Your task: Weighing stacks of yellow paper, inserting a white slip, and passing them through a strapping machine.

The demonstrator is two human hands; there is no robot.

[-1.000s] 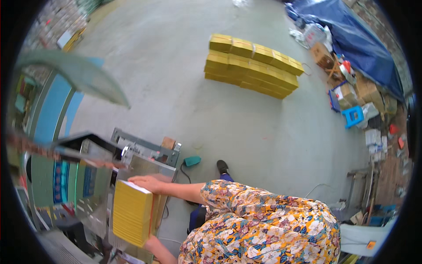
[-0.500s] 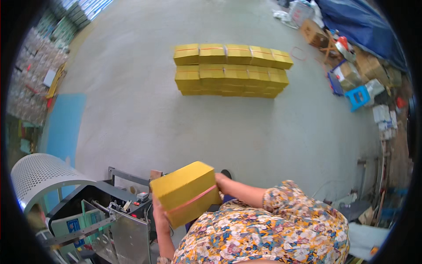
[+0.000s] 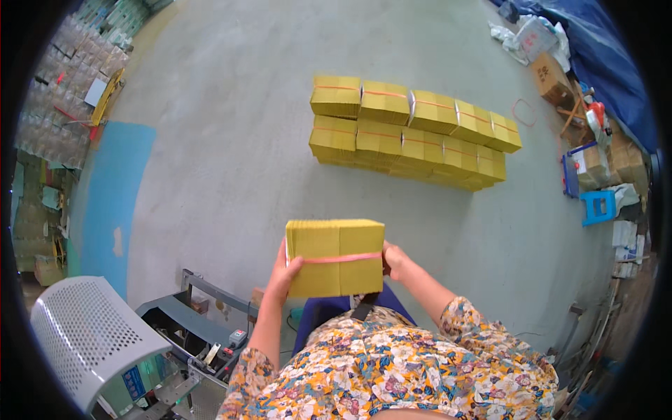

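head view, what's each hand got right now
Left hand: closed on the left side of the pink-banded yellow paper bundle.
Right hand: closed on the same bundle's right side.

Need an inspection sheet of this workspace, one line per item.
Surface: grey floor, blue patch at left.
Job's things: banded yellow bundle, held; yellow bundle stack on floor ahead.
Clutter: cardboard boxes and blue stool, right.
Hands: left hand and right hand grip the bundle's opposite sides.
Cables: thin dark cord near machine; red loop on floor, cord or strap unclear.
Surroundings: perforated grey cover, lower left; blue tarp, upper right.
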